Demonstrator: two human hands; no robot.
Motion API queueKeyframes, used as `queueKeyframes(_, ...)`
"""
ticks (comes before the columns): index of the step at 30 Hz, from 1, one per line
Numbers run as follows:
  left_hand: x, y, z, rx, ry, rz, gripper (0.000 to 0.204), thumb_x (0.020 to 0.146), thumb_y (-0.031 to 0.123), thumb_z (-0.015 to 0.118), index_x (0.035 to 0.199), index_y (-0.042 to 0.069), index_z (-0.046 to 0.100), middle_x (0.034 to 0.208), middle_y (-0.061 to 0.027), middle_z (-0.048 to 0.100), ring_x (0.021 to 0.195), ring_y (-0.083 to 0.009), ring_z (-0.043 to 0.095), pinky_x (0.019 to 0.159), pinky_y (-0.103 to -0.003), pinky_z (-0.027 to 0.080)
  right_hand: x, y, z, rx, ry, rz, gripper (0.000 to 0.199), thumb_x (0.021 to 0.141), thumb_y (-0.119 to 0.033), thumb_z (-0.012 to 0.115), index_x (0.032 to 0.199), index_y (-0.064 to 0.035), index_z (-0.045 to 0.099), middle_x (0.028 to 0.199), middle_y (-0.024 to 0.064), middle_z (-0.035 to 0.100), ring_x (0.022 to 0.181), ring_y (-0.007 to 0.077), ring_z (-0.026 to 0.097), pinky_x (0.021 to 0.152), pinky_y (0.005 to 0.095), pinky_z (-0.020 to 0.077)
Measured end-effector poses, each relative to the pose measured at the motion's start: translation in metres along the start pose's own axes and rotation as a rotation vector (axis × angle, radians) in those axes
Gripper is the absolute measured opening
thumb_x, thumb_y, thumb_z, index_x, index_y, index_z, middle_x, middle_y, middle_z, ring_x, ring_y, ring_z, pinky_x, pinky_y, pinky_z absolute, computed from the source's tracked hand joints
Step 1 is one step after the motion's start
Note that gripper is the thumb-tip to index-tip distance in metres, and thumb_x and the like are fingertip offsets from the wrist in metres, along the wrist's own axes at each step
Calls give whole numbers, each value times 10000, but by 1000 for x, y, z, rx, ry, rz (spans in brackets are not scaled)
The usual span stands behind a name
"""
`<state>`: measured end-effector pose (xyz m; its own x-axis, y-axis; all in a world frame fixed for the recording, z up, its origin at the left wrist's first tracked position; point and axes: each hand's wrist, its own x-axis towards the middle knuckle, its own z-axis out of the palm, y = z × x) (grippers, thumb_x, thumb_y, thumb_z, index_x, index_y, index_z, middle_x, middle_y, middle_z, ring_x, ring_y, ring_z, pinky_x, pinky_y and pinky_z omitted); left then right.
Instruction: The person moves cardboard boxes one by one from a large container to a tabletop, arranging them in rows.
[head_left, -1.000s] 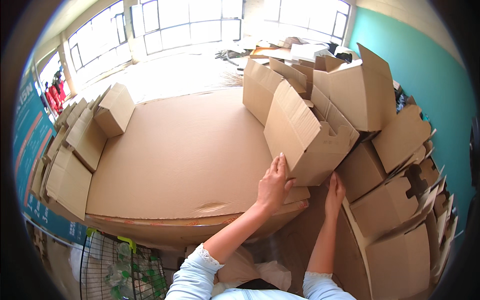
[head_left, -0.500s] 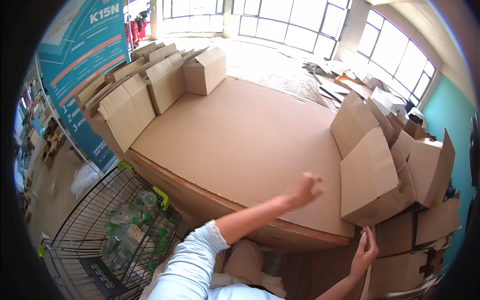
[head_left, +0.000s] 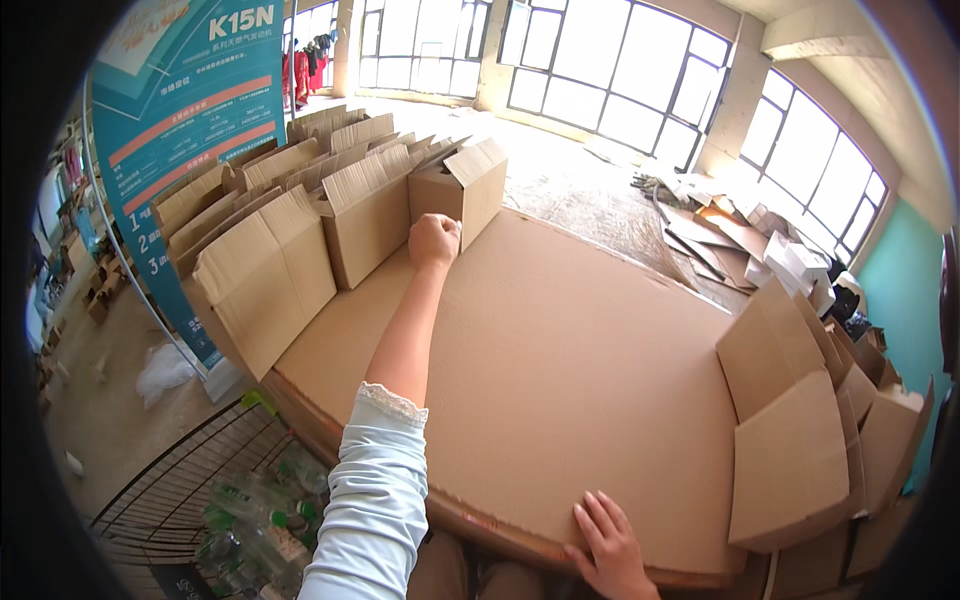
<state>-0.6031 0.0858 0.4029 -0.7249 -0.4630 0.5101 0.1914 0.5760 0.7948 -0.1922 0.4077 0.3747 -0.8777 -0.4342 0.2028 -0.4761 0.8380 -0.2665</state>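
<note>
My left hand (head_left: 435, 241) reaches far forward with its fingers curled closed. It is in front of the lower part of the end cardboard box (head_left: 484, 186) in the left row. Whether it grips that box or only covers it from view, I cannot tell. My right hand (head_left: 610, 553) lies flat, fingers spread, on the near edge of a large cardboard surface (head_left: 570, 370). Open-topped boxes, among them a middle box (head_left: 370, 227) and a near box (head_left: 272, 280), stand in rows along the left side.
More open boxes (head_left: 790, 460) stand at the right edge. A black wire shopping cart (head_left: 150, 480) with empty plastic bottles (head_left: 265, 515) is at lower left. Behind the left boxes rises a blue banner (head_left: 185, 120). Scrap cardboard (head_left: 715, 235) lies on the floor beyond.
My left hand has swung forward and left from above the cardboard surface to the end box. My right hand has moved left onto the surface's near edge. The whole view has shifted.
</note>
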Motion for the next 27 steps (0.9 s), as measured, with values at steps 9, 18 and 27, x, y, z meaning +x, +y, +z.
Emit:
queueKeyframes(9, 93, -24, 44, -526, -56, -255, 224, 856, 141, 651, 697, -5, 591, 602, -67, 616, 448, -145, 590, 376, -293, 461, 11, -9, 7, 4, 2, 29, 578, 783, -238, 653, 1293, -24, 486, 1382, 185, 422, 1298, 379, 363, 1071, 527, 276)
queueKeyframes(18, 86, 16, 45, -209, -79, -369, 208, 920, 129, 546, 833, -51, 604, 617, -110, 657, 450, -120, 600, 381, -252, 456, 14, 0, 7, 45, 7, 58, 546, 805, -277, 634, 1273, -27, 506, 1368, 184, 437, 1282, 373, 386, 1058, 526, 296)
queueKeyframes(27, 49, 16, -1, -165, -62, -245, 319, 880, 159, 609, 604, 0, 593, 542, -82, 610, 387, -113, 545, 321, -252, 401, 10, 2, 4, 80, 53, 17, 532, 832, -266, 621, 1284, -20, 490, 1376, 184, 428, 1289, 374, 376, 1062, 517, 291)
